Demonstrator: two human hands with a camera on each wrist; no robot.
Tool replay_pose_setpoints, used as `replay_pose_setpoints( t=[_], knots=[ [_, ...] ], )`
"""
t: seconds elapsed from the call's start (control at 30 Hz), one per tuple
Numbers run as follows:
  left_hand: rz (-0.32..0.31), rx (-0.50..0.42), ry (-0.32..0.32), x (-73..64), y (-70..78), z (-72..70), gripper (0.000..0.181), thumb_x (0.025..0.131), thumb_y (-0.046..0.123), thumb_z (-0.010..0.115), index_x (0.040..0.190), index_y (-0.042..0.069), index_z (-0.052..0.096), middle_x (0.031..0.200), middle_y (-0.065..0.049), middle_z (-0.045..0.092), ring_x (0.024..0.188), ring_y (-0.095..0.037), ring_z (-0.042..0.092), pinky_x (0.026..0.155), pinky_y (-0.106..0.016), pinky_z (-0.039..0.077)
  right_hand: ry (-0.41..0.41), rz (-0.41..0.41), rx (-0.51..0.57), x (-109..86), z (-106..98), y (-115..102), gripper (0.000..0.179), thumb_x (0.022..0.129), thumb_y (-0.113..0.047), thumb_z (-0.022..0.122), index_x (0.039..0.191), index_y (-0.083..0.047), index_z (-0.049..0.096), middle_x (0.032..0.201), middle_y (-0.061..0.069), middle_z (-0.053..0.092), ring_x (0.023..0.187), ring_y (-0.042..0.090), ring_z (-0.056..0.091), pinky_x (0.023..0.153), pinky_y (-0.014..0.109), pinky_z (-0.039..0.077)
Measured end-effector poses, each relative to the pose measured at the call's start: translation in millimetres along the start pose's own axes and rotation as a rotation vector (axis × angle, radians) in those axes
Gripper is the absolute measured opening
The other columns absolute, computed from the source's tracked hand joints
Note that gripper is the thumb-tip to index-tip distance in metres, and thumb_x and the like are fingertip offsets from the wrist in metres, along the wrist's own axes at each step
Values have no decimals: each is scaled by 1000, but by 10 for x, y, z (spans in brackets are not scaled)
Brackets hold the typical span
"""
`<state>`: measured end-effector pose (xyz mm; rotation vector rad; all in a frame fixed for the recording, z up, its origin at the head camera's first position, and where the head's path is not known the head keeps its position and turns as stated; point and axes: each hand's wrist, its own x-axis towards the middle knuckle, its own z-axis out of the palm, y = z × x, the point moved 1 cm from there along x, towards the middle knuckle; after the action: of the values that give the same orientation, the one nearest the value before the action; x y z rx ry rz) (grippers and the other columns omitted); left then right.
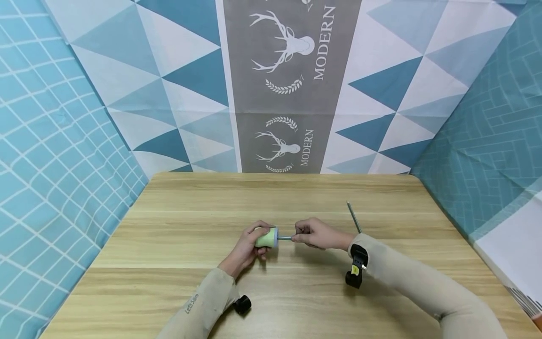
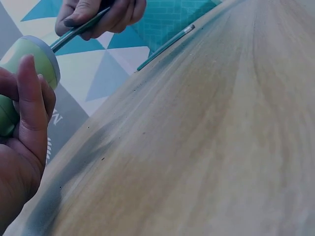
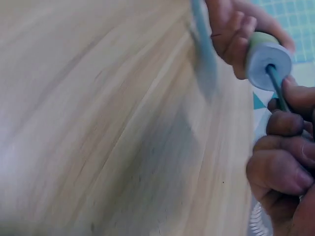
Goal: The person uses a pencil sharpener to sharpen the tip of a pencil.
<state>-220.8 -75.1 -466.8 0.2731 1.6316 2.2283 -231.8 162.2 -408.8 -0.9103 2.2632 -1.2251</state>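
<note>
My left hand [image 1: 247, 247] grips a light green pencil sharpener [image 1: 265, 238] with a waisted body, fingers and thumb curled around it. Its pale lavender-grey end [image 3: 263, 61] faces right, toward my right hand [image 1: 318, 234]. A dark green pencil [image 1: 284, 238] runs into the hole in that end, so its tip is hidden. My right thumb and fingers pinch the pencil close to the sharpener. Both hands are held just above the table. A second dark pencil [image 1: 353, 214] lies on the table beyond my right wrist, partly covered by the sleeve in the head view.
The wooden table [image 1: 203, 202] ends at a back edge against a patterned cloth [image 1: 288, 94] with triangles and deer heads. Blue-tiled cloth [image 1: 51, 141] hangs on the left. At the right edge is a white surface [image 1: 516, 254]. Each wrist wears a black camera [image 1: 243, 305].
</note>
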Motion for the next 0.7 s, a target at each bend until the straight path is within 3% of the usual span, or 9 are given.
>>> replay_pose_setpoints(
  t=[0.23, 0.37, 0.53, 0.7],
  knots=[
    [9, 1, -12, -1, 1, 5, 16, 98, 18, 54, 97, 23, 70, 73, -11, 56, 46, -9, 48, 42, -24, 48, -150, 289, 375, 40, -62, 47, 34, 100, -20, 58, 90, 12, 52, 50, -2, 34, 40, 9, 19, 37, 24, 18],
    [17, 1, -12, -2, 2, 16, 16, 97, 17, 55, 98, 23, 69, 74, -12, 56, 46, -9, 47, 41, -24, 47, -213, 402, 508, 74, -88, 104, 27, 101, -19, 55, 93, 6, 57, 51, -4, 32, 40, 5, 21, 35, 20, 19],
    [25, 6, -11, -1, -9, 36, 16, 96, 13, 56, 99, 22, 70, 76, -13, 55, 47, -9, 48, 42, -23, 48, -274, 469, 599, 103, -115, 174, 22, 103, -19, 50, 91, -2, 59, 53, -5, 31, 40, 2, 20, 35, 16, 19],
    [23, 8, 0, 6, -14, 37, 15, 96, 13, 56, 101, 19, 70, 79, -13, 55, 48, -9, 48, 42, -23, 48, -291, 475, 602, 122, -133, 192, 21, 104, -19, 50, 92, -4, 59, 54, -5, 31, 41, 2, 20, 35, 16, 19]
  ],
)
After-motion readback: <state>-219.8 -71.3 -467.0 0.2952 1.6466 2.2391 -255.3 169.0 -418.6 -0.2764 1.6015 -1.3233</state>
